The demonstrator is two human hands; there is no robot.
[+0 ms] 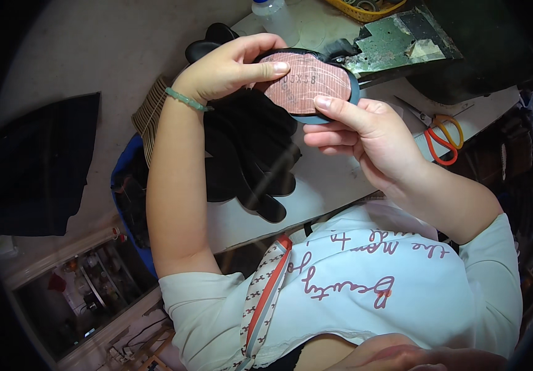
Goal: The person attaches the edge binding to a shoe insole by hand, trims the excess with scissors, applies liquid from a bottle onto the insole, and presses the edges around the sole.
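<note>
Both hands pinch a flat oval pink-brown insole piece with a dark rim (307, 83) above the pale table (334, 179) — left hand (229, 68) at one end, right hand (371, 136) under the other; its long axis runs left to right.

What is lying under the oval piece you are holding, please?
Under the oval piece, held by both hands, lies a pile of black pieces on the white table. The spot directly beneath is hidden.
</note>
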